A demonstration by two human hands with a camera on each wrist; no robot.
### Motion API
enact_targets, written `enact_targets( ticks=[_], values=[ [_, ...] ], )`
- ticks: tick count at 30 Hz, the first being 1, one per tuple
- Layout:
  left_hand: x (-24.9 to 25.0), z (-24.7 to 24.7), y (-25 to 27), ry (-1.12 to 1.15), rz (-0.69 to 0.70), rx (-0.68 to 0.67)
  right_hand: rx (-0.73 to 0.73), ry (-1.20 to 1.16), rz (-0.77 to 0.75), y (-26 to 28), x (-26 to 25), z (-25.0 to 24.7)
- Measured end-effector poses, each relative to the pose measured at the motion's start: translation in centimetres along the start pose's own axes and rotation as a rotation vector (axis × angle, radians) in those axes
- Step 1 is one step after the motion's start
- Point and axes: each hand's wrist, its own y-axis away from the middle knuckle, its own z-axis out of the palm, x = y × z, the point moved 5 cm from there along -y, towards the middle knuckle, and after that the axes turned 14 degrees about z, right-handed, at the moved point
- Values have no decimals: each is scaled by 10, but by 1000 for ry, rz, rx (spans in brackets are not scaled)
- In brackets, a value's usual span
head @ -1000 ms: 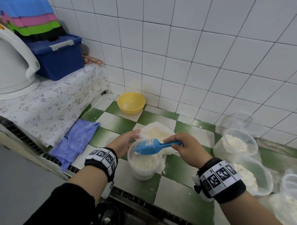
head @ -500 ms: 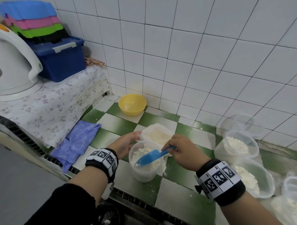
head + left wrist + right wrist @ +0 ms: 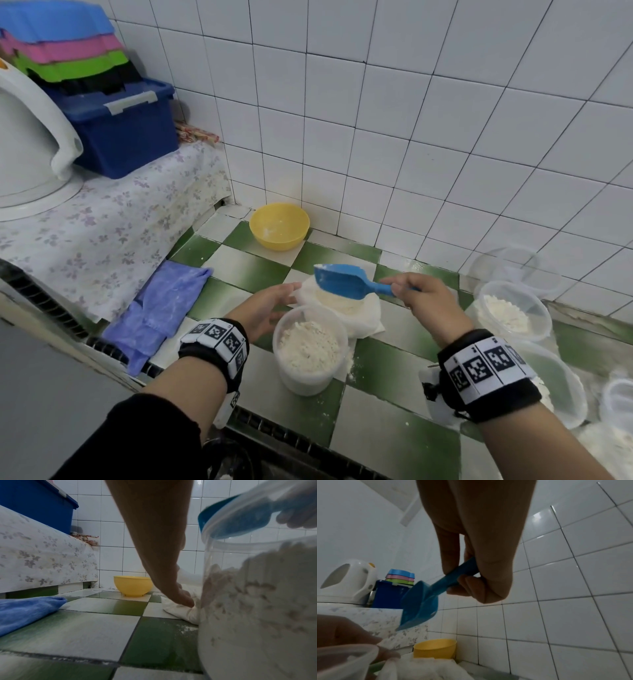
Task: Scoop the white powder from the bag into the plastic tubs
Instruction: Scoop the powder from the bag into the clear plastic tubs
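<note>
My right hand (image 3: 402, 291) grips the handle of a blue scoop (image 3: 342, 281), which hovers above the open white bag (image 3: 363, 318) of powder. The scoop's bowl (image 3: 419, 605) points left, and I see no heap of powder in it. In front of the bag stands a clear plastic tub (image 3: 310, 349), mostly full of white powder (image 3: 257, 601). My left hand (image 3: 279, 299) lies open beside that tub, its fingertips (image 3: 186, 602) touching the bag's edge.
Two more powder-filled tubs (image 3: 510, 308) (image 3: 561, 383) and an empty one (image 3: 507, 263) stand at the right by the wall. A yellow bowl (image 3: 279, 226) sits behind the bag. A blue cloth (image 3: 161, 308) lies left. A raised covered ledge (image 3: 102, 233) holds a blue box (image 3: 123, 126) and a kettle (image 3: 27, 144).
The scoop was tipped over the front tub, dropping powder in. My right hand has since lifted it and carried it back over the bag. The left hand stayed put.
</note>
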Motion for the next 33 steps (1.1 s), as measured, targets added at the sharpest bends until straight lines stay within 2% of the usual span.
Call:
enact_targets(
  ticks=[6,14,20,25,30,31,33],
  values=[
    [-1,-3,-5,-13,15,17,131,67,162,-36,39,16],
    [-6,-6,-4,24,29,28,96,189,310,-64,67,64],
    [-4,-9,5,23,37,-1,85,162,337,-71,84,70],
    [-8,-14,15,18,47,1,147,210,298,-57,91,57],
    [-10,-21,26,26,82,-21,437,342,156,-4,70,41],
    [-10,-22,28,19,93,-32,421,313,118,9,65,45],
    [-9,-26,33,-11,112,-51,297,211,116,32,60,62]
  ],
)
